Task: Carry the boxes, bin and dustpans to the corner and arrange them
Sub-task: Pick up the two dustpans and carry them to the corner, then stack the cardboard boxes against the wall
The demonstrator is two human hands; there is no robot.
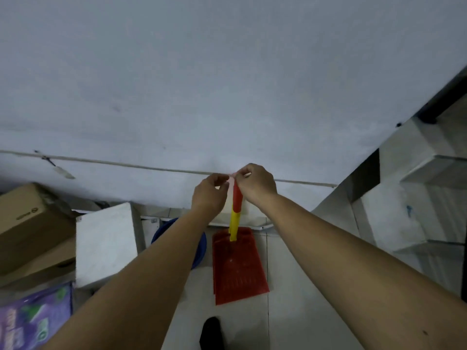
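Both hands up at the wall (227,84), working the top end of the dustpans' handle. Left hand (208,192) has fingers curled, pinching at something small and pale at the handle top, just beside the right hand (255,184), whose fingers are also curled and pinching at the same spot. Exactly what is pinched, a loop or the handle tip, is too small to tell. A thin cord or pipe (126,164) runs across the wall right behind the hands.

The dustpans (238,263) are red, stacked together, hanging down flat against the wall below the hands; handle (236,210) is red at the top, yellow lower down, upright.

Left of the dustpans, partly hidden behind the left forearm, a blue bin (161,232) sits by the wall. Further left a white box (106,242), then a brown cardboard box (30,223) at far left, stacked on another brown one. Near left corner, a purple printed package (32,317). Right side shows white stair-like blocks (424,173). Dark shoe (211,333) at the near edge on the floor (290,324).
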